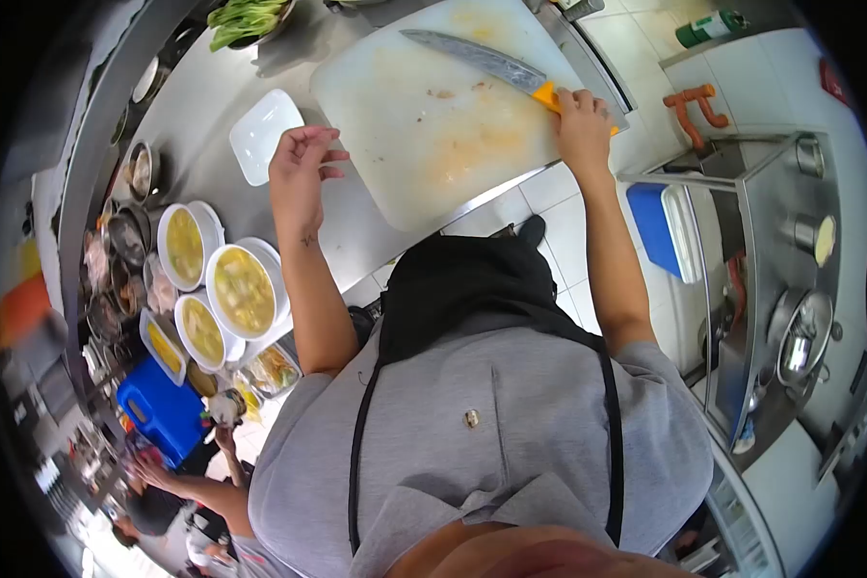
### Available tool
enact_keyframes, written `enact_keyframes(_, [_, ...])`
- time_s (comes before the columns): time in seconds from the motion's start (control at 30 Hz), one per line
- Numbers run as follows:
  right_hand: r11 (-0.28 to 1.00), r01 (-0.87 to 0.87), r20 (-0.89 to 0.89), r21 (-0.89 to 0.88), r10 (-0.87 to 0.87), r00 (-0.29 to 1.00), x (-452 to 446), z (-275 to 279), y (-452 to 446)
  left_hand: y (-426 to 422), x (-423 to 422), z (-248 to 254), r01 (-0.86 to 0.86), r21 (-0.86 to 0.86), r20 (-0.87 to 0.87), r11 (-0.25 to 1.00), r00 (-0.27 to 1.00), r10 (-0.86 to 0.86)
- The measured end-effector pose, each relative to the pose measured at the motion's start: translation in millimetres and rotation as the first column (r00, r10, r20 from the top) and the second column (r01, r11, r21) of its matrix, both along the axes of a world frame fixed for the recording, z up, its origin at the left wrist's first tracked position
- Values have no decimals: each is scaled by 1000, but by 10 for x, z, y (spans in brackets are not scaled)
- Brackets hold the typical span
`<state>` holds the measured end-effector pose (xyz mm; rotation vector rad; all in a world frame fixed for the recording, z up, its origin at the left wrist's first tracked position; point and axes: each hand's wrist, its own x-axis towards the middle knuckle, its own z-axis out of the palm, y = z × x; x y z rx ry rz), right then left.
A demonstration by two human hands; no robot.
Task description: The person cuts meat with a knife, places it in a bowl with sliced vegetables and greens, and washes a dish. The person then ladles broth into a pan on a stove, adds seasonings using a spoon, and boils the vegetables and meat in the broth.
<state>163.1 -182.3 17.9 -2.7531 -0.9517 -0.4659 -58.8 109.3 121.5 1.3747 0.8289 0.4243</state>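
My right hand [585,120] is wrapped round the yellow-orange handle of a kitchen knife [482,58], at the right edge of a white cutting board [366,91]. The knife's broad blade lies over the board and points to the far left. Small scraps and yellowish stains mark the board's surface. My left hand [303,169] is raised near the board's left edge, fingers loosely bent and apart, holding nothing. Just beyond it, a square white dish [265,135] rests on the steel counter [197,116].
White bowls of yellow soup [244,289] stand left of my left forearm. Leafy greens [244,21] lie in a bowl at the far end. A blue container [164,409] and a co-worker's arm [202,489] are at lower left. A metal shelf with pots [801,332] stands right.
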Motion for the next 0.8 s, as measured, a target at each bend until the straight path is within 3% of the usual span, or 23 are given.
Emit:
enact_keyframes(0.17, [990,-140,-156,-5,138,978,182,-121,-46,-675,-200,-43,-94,105,-44,990,994,99])
enact_keyframes(0.2, [979,-193,-120,73,201,972,125,2,-124,-854,-231,-56,-155,129,-38,980,986,161])
enact_keyframes(0.37, [863,-378,-16,334,407,913,212,373,-987,-1929,90,-202,-86,121,-109,989,989,99])
enact_keyframes(0.43, [836,-380,-32,396,426,904,434,454,-1334,-2324,334,-181,76,1,-178,997,981,-75])
enact_keyframes(0.47, [826,-354,-54,438,417,907,599,506,-1485,-2463,468,-169,51,2,-174,999,983,-50])
enact_keyframes(0.53, [825,-362,-10,434,407,914,986,685,-1669,-2646,801,-115,218,54,-171,974,963,-206])
enact_keyframes(0.63, [834,-351,23,426,378,925,1716,880,-1855,-2827,1452,-26,291,31,-111,956,952,-286])
enact_keyframes(0.67, [849,-355,13,391,381,925,2032,876,-1915,-2857,1717,10,274,44,-111,961,957,-267])
enact_keyframes(0.73, [874,-380,-7,303,401,916,2704,824,-2084,-2917,2281,44,435,91,-58,896,900,-431])
enact_keyframes(0.8, [908,-362,-59,210,381,922,3385,757,-2412,-2963,2910,78,472,96,-43,876,881,-470])
